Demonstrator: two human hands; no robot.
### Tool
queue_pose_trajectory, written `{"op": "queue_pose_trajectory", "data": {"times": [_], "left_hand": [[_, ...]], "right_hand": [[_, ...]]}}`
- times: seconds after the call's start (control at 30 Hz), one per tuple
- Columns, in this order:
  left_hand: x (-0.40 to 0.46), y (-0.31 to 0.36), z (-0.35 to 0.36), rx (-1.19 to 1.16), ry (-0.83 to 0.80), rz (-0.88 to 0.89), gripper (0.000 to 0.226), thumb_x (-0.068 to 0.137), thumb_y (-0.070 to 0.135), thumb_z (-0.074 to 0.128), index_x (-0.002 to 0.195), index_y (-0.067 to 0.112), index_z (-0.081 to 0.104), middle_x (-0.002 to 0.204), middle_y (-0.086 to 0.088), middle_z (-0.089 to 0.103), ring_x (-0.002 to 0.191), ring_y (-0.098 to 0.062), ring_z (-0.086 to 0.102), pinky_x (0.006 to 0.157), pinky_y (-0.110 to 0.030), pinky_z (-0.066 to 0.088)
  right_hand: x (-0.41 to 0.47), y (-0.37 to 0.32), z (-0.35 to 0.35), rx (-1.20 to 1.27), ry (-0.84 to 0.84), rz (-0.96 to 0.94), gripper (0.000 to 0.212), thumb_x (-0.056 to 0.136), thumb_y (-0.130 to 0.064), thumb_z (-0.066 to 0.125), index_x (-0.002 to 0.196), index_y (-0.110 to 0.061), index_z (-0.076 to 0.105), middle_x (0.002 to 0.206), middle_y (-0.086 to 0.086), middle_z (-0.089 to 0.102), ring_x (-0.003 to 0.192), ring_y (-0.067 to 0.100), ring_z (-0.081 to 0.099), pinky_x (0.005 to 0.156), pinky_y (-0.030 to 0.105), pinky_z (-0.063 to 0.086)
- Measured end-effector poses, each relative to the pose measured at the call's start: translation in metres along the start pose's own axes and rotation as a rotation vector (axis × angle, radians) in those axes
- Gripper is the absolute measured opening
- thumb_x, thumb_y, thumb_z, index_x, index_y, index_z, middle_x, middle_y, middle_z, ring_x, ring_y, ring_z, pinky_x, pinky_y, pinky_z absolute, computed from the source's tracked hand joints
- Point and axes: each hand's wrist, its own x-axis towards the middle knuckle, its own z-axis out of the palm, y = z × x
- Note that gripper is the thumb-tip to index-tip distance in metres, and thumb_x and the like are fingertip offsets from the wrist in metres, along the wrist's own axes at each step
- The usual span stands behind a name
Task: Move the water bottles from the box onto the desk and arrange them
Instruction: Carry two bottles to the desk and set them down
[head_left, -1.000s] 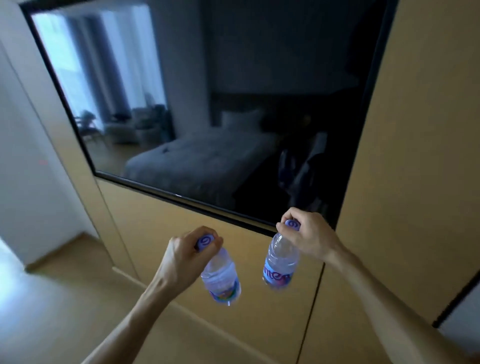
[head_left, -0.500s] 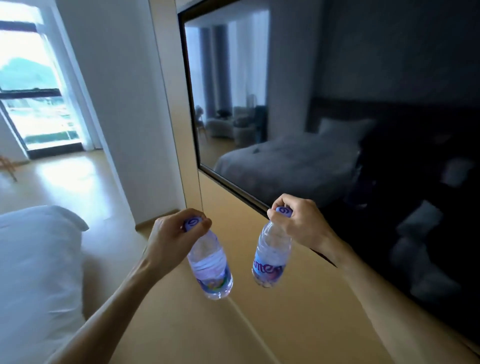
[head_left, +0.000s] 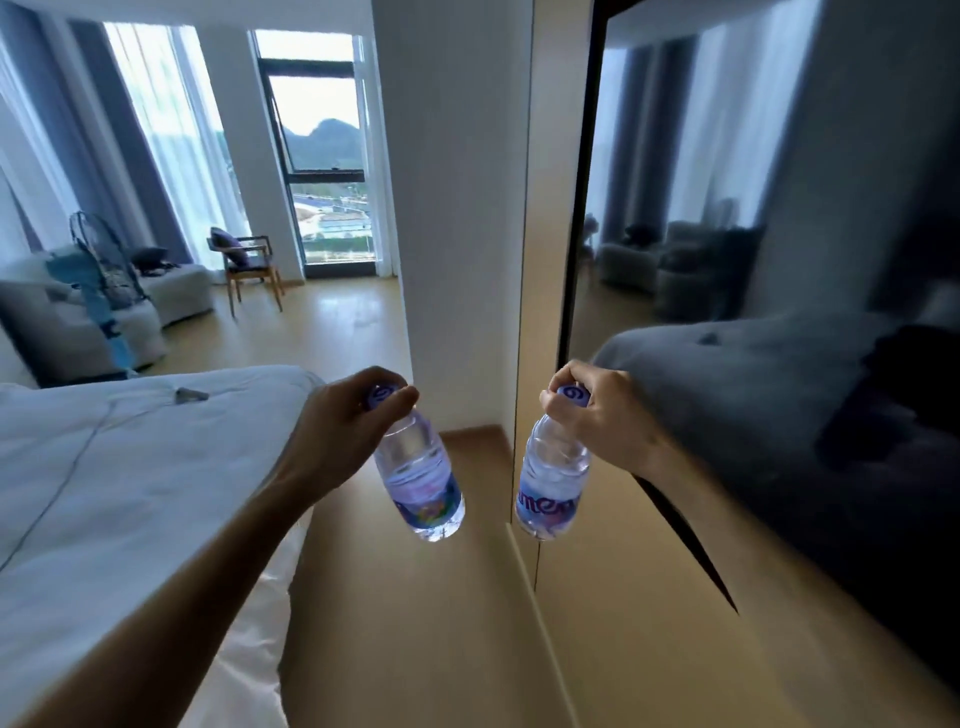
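A white bed (head_left: 119, 467) with a rumpled cover and a thin cable across it fills the near left, and a tan panelled wall (head_left: 649, 623) carrying a dark glossy screen (head_left: 779, 260) runs along the right, leaving a narrow strip of smooth wooden floor (head_left: 395, 613) between them that widens far off toward a grey sofa (head_left: 78, 322), a wooden chair (head_left: 249, 265) and a tall curtained window (head_left: 322, 145). The left hand (head_left: 337, 436) curls its fingers round the purple cap of a clear plastic water bottle (head_left: 421, 483), which hangs tilted over that strip. The right hand (head_left: 608, 415) grips the cap of a second bottle (head_left: 550, 488), hanging just beside the wall's edge, the two bottles near each other but apart.
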Motion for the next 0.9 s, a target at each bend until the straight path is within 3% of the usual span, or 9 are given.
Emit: {"op": "queue_pose_trajectory", "data": {"times": [0.1,0.2,0.3,0.47,0.6,0.9], "left_hand": [[0.029,-0.023,-0.002,0.052,0.044,-0.042,0.013,0.093,0.026,0.063,0.096,0.016,0.071,0.083,0.003,0.069,0.070,0.002,0.060,0.056,-0.001,0.039],[0.057,-0.050,-0.005,0.080,0.066,-0.061,0.014,0.093,0.024,0.063,0.097,0.014,0.072,0.085,0.003,0.069,0.073,0.000,0.061,0.057,-0.003,0.040],[0.085,-0.085,-0.007,0.088,0.083,-0.074,0.014,0.093,0.023,0.063,0.099,0.013,0.071,0.084,0.003,0.067,0.073,-0.001,0.061,0.057,-0.004,0.042],[0.142,-0.146,-0.013,0.090,0.078,-0.095,0.009,0.092,0.025,0.065,0.095,0.019,0.070,0.077,0.012,0.065,0.068,0.005,0.062,0.057,-0.004,0.044],[0.197,-0.187,-0.021,0.098,0.057,-0.088,0.009,0.090,0.027,0.066,0.093,0.020,0.072,0.079,0.009,0.068,0.071,0.000,0.063,0.059,-0.006,0.045],[0.322,-0.272,-0.010,0.126,0.084,-0.090,0.013,0.091,0.025,0.065,0.100,0.016,0.071,0.085,0.006,0.067,0.077,0.001,0.062,0.062,-0.011,0.047]], "right_hand": [[0.049,0.007,0.024,-0.026,-0.051,-0.038,0.022,0.081,-0.057,0.049,0.082,-0.035,0.054,0.072,-0.014,0.063,0.067,0.005,0.062,0.059,0.031,0.054],[0.097,0.010,0.052,-0.049,-0.077,-0.080,0.020,0.083,-0.054,0.050,0.084,-0.035,0.055,0.070,-0.015,0.061,0.063,0.001,0.059,0.052,0.021,0.044],[0.144,0.010,0.084,-0.033,-0.105,-0.117,0.017,0.087,-0.047,0.054,0.088,-0.031,0.057,0.073,-0.016,0.059,0.066,0.002,0.058,0.052,0.020,0.042],[0.227,0.009,0.134,-0.038,-0.135,-0.141,0.014,0.091,-0.038,0.059,0.093,-0.024,0.059,0.073,-0.018,0.054,0.066,-0.001,0.054,0.050,0.013,0.035],[0.291,0.005,0.162,-0.020,-0.138,-0.162,0.016,0.092,-0.037,0.060,0.097,-0.022,0.058,0.080,-0.009,0.058,0.070,0.008,0.057,0.052,0.012,0.037],[0.433,0.027,0.228,0.033,-0.085,-0.222,0.012,0.093,-0.034,0.060,0.093,-0.023,0.056,0.083,-0.006,0.059,0.067,0.004,0.055,0.055,0.009,0.039]]}}
